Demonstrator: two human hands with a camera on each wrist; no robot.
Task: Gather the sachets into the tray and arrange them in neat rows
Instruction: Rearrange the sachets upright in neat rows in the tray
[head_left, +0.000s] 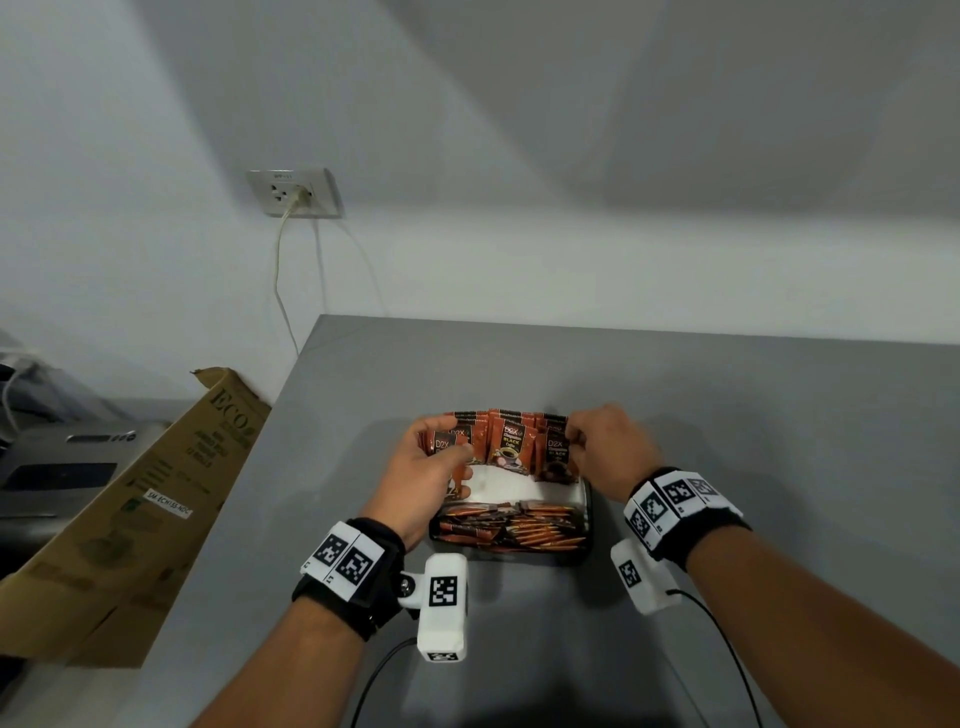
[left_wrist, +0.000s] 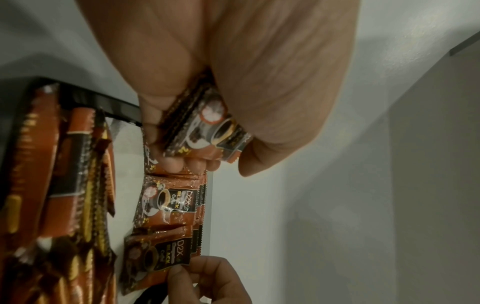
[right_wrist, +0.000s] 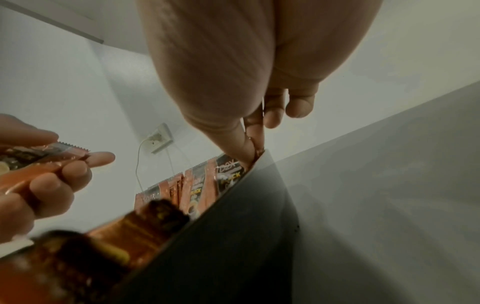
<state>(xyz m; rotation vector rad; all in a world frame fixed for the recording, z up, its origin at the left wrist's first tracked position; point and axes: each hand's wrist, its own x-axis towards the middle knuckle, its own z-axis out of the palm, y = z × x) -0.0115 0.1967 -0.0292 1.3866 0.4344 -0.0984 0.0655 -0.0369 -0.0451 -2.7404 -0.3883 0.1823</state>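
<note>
A black tray (head_left: 586, 512) sits on the grey table, white inside. Orange-and-black coffee sachets (head_left: 509, 449) stand upright in a row along its far side; more sachets (head_left: 511, 527) lie stacked at its near side. My left hand (head_left: 434, 467) grips a small bundle of sachets (left_wrist: 207, 127) over the tray's left end. My right hand (head_left: 584, 441) pinches the top of the rightmost upright sachet (right_wrist: 255, 153) between thumb and forefinger. In the left wrist view the standing sachets (left_wrist: 171, 202) face the camera.
A cardboard box (head_left: 140, 504) leans at the table's left edge, with a grey machine (head_left: 57, 462) behind it. A wall socket (head_left: 293, 192) with a plugged cord hangs above. Grey tabletop (head_left: 779, 415) spreads to the right and behind the tray.
</note>
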